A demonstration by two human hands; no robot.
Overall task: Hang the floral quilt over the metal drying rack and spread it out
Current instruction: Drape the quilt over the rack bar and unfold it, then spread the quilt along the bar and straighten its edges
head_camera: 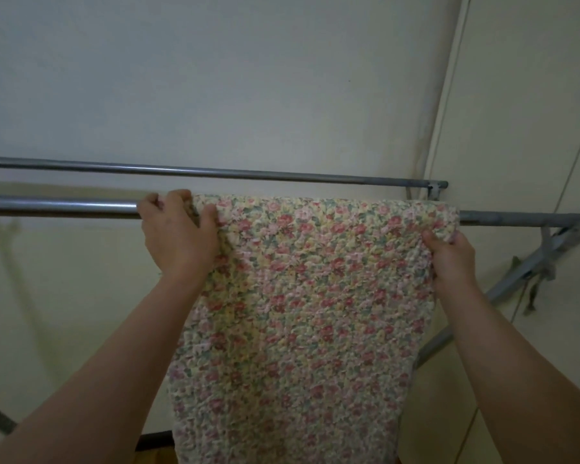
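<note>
Cream wall point(215, 78) behind quilt-draped rack point(57, 207)

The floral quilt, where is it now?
In the head view, the floral quilt hangs over the nearer metal rail, right of centre, gripped between the left hand and right hand.
</note>
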